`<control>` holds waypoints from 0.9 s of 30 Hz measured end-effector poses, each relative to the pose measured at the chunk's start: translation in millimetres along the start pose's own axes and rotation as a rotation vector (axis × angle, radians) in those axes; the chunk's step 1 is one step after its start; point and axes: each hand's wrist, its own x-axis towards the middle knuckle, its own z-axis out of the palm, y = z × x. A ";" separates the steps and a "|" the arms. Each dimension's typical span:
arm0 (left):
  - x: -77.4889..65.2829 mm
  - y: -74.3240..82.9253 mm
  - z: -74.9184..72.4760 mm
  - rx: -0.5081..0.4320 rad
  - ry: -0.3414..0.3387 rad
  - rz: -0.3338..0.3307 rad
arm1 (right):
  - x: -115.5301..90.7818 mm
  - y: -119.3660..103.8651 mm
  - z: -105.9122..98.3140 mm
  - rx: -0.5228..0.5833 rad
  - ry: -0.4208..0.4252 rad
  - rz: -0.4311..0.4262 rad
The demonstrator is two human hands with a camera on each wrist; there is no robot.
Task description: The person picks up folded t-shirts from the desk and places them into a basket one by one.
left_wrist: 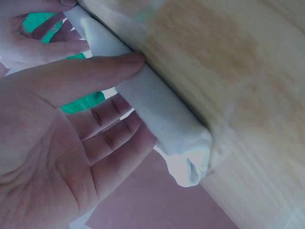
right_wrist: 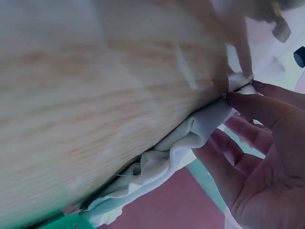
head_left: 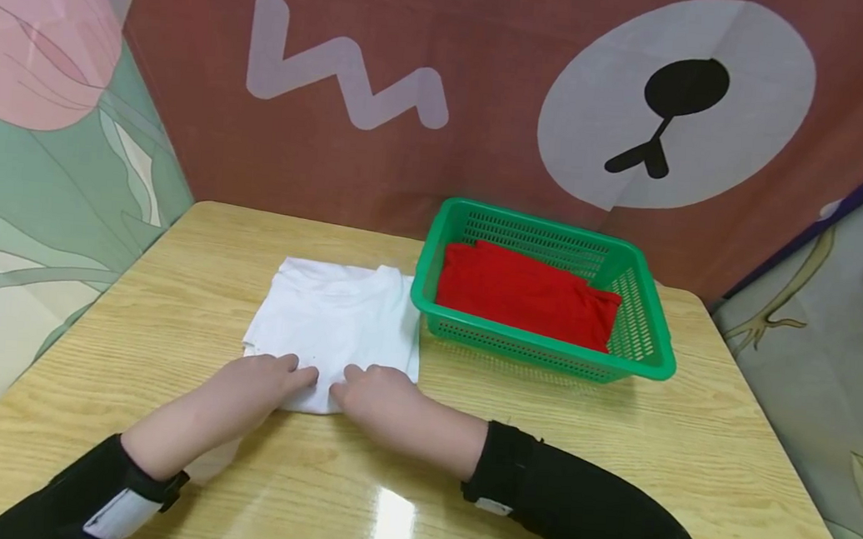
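Note:
A folded white T-shirt [head_left: 338, 317] lies on the table, its neckline at the far side. My left hand [head_left: 262, 381] pinches the near edge left of the middle; in the left wrist view its thumb is on the front of the rolled fold [left_wrist: 162, 105] and the fingers are behind it. Close by, my right hand [head_left: 385, 400] pinches the same edge further right. The right wrist view shows its thumb at the cloth edge and wavy layers [right_wrist: 162, 160] along the side. The fingertips are partly hidden by the cloth.
A green plastic basket [head_left: 531, 350] stands just right of the shirt, its left end close to the cloth. Inside lies a folded red garment [head_left: 523, 297]. The wooden table [head_left: 696, 455] meets a brown printed curtain [head_left: 486, 140] at the back.

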 end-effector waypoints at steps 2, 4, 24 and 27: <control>-1.8 0.9 -1.4 -0.010 -0.015 -0.001 | -1.5 -3.9 -1.1 -0.012 -0.003 -0.001; -3.3 1.5 -2.4 -0.025 -0.036 -0.002 | -3.1 -8.0 -3.1 -0.020 -0.013 -0.003; -12.6 5.5 -7.7 -0.134 -0.137 -0.041 | -10.7 -31.7 -13.3 -0.044 -0.014 -0.022; -14.0 5.3 -7.5 -0.138 -0.135 -0.039 | -11.1 -33.1 -12.7 -0.045 0.002 -0.028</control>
